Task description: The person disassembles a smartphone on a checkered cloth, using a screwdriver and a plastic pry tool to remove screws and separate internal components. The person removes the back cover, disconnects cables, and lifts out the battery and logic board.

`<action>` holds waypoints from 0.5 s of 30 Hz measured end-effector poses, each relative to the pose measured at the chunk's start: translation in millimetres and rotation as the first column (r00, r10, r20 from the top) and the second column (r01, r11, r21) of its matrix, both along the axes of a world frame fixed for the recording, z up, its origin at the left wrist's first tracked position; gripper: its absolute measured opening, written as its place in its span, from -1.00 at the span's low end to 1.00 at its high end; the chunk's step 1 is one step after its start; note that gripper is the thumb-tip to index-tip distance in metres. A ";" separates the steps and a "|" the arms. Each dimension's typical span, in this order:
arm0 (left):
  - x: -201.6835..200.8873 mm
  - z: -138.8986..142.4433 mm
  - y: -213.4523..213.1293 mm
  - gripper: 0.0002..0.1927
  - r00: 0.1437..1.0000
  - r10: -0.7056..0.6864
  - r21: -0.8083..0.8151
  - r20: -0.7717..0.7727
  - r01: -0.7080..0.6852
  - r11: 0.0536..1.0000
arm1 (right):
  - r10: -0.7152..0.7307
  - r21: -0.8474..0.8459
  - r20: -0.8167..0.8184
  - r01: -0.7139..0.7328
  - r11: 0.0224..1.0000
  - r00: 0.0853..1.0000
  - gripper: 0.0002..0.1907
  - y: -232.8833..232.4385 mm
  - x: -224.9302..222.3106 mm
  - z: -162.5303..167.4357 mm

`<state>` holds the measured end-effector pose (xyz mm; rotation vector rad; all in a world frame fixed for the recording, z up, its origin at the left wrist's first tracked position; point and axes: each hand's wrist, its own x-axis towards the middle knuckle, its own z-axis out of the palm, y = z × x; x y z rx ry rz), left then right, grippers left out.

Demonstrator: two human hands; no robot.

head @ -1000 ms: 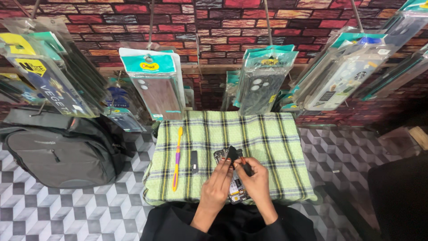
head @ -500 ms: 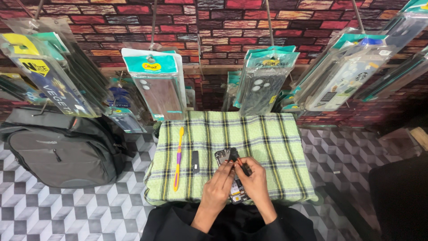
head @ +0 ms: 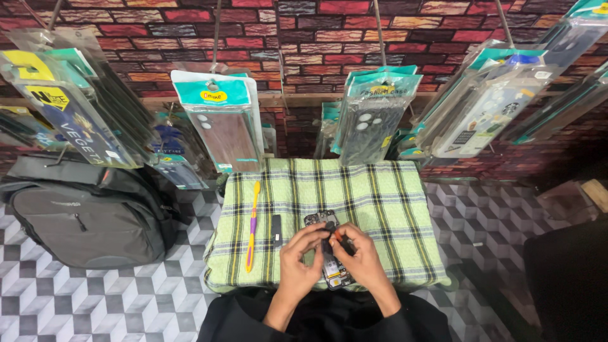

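Observation:
An opened phone with bare circuitry [head: 320, 221] lies on a green checked cloth [head: 373, 196] over a small table. My left hand [head: 299, 254] and my right hand [head: 361, 253] meet above its lower half. Both pinch a small dark tool or part [head: 329, 237] with a red tip between their fingertips, held right over the phone. The phone's lower end [head: 335, 277] shows between my wrists. Exactly what the dark piece is cannot be made out.
A yellow and purple toothbrush [head: 253, 223] and a small black rectangular piece [head: 277, 230] lie on the cloth to the left. A grey backpack [head: 82, 212] rests on the tiled floor at left. Packaged phone cases [head: 221, 120] hang before a brick wall.
My hands have lowered slightly toward the phone and closed in together. The dark piece has dropped from above the phone's top to its middle.

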<state>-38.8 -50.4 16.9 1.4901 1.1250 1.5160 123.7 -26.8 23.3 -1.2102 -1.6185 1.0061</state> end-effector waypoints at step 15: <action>-9.8 -37.8 14.3 -0.63 0.765 -0.146 -0.399 0.627 0.476 0.784 | 0.014 0.162 -0.011 -0.012 0.987 1.000 -0.89 -6.7 -7.7 12.8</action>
